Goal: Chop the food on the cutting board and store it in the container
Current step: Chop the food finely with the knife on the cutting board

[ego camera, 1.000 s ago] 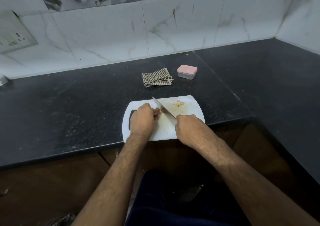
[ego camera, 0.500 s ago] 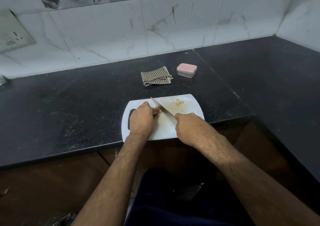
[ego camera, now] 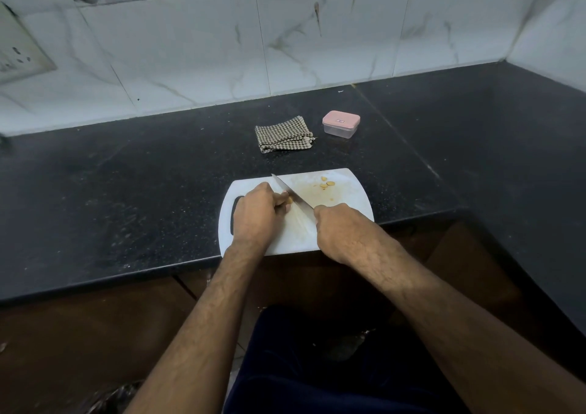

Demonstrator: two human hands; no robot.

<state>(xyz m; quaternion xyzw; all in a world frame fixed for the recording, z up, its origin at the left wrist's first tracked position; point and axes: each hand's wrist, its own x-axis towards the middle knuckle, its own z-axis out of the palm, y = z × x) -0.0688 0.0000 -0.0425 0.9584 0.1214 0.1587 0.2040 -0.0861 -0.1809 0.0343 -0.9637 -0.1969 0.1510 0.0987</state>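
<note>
A wall socket plate [ego camera: 19,55] sits on the marble tiles at the far left, well away from both hands. On the black countertop [ego camera: 126,191] lies a white cutting board [ego camera: 348,204], its dark handle slot [ego camera: 236,217] just left of the left hand [ego camera: 257,215]. That hand rests on the board with its fingers [ego camera: 280,198] curled down over a small yellowish piece of food [ego camera: 289,200], which they pinch against the board; only a sliver of the piece shows at the fingertips. Touching the right side of those fingertips is the blade of a knife [ego camera: 291,193], which slants from its tip on the far side of the left hand down toward the right hand [ego camera: 341,229]. The right hand is closed in a fist round the knife's handle, which the fingers hide completely. Beyond the right hand's knuckles, on the far part of the board, lie a few chopped pieces [ego camera: 326,184] on a brownish smear. Farther back on the counter, well apart from both hands, a folded checked cloth [ego camera: 283,134] lies beyond the left fingers, and to its right stands the small clear container [ego camera: 340,124] with its pink lid on.
</note>
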